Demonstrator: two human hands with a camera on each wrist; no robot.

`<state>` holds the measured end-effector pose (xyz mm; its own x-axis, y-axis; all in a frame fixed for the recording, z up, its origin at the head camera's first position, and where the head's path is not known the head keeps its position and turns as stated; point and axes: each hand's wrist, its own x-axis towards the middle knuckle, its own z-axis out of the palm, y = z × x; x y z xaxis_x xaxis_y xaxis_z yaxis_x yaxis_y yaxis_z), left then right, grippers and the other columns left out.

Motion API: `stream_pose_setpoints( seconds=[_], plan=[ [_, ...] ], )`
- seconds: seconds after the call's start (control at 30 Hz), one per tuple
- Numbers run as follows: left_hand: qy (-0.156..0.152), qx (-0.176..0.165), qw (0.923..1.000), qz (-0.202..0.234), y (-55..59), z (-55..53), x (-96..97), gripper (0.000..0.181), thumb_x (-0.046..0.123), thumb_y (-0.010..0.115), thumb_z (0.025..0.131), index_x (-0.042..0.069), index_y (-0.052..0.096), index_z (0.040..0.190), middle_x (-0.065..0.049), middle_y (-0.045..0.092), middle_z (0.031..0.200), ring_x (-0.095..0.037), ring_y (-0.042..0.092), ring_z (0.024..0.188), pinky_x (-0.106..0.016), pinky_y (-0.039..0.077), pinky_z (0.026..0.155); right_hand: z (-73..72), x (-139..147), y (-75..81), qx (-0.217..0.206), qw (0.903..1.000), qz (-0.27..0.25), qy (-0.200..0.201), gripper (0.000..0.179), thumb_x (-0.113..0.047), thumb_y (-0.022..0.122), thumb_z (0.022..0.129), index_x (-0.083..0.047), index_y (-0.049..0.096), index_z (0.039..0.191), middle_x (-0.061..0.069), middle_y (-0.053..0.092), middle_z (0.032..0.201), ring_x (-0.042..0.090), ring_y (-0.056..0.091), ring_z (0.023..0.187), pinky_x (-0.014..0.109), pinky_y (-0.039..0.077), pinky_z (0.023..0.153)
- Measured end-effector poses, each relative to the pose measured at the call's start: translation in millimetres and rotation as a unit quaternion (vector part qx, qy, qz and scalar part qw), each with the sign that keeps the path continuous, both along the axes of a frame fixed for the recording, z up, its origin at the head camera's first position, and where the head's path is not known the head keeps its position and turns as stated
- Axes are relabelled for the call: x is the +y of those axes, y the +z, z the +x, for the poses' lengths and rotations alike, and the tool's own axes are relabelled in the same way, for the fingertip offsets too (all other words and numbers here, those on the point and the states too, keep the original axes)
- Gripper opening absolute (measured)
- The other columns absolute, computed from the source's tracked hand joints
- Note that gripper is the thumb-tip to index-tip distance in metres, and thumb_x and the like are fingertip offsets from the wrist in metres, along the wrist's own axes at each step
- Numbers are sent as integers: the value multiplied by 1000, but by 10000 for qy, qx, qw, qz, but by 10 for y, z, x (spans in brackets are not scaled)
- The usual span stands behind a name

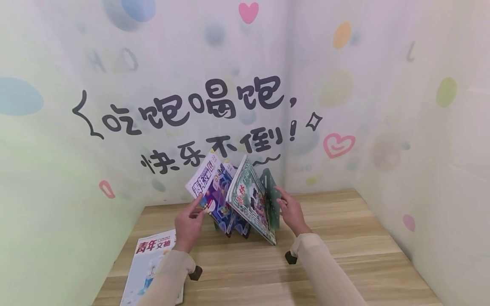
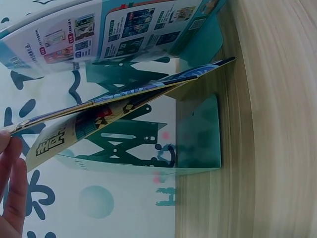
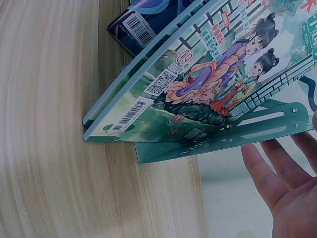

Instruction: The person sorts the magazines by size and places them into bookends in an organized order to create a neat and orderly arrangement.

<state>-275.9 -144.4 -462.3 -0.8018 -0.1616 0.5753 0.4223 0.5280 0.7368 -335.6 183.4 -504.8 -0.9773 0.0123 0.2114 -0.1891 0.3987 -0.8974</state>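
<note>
My left hand (image 1: 188,225) pinches the edge of a purple-blue magazine (image 1: 216,191); its fingers (image 2: 17,191) and that magazine's thin edge show in the left wrist view. The magazine leans in a green slotted metal book stand (image 2: 198,134), beside another blue magazine (image 1: 242,225). To its right, a pair of green illustrated magazines (image 3: 198,89) leans at a tilt. My right hand (image 1: 294,212) holds the stand's right end panel (image 3: 213,148), with several fingers (image 3: 265,173) spread along the outer side. The thumb is mostly cut off in the right wrist view.
A white magazine (image 1: 149,263) with red title characters lies flat on the wooden table (image 1: 344,246) at the left, partly under my left forearm. Behind the stand rises a pale wall (image 1: 325,68) with dark lettering and coloured spots. Side walls flank the table.
</note>
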Motion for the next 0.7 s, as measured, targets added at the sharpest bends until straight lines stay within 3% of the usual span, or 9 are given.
stream_pose_setpoints(
  seconds=[0.17, 0.37, 0.53, 0.7],
  plan=[
    [41, -13, 10000, 45, -85, -75, 27, 54, -2, 74, 81, 21, 65, 129, -12, 70, 113, -23, 70, 79, -30, 60, 68, 4, -13, 4, -40, 10000, -9, -15, 44, -16, 47, 104, -29, 45, 146, 23, 49, 140, 42, 56, 118, 46, 58, 80],
    [77, 8, 10000, -3, -159, -137, 127, 54, -2, 74, 81, 21, 65, 129, -13, 73, 99, -22, 67, 72, -28, 58, 62, -20, -11, 7, -45, 10000, -24, -25, 44, -17, 48, 104, -30, 45, 145, 21, 49, 141, 42, 55, 118, 46, 58, 80],
    [117, -385, 9992, -62, -233, -175, 180, 55, 4, 74, 84, 26, 62, 132, -6, 68, 77, -16, 57, 62, -25, 49, 47, -26, -12, -1, 18, 10000, -41, -35, 45, -15, 48, 103, -29, 46, 145, 23, 50, 139, 42, 56, 117, 46, 58, 79],
    [220, -743, 9970, -59, -288, -206, 208, 55, 10, 73, 87, 32, 59, 134, -4, 64, 74, -16, 53, 57, -25, 45, 42, -20, -1, -26, 109, 9999, 35, -36, 44, -15, 49, 103, -28, 46, 145, 23, 51, 137, 41, 57, 115, 44, 59, 77]
  ],
)
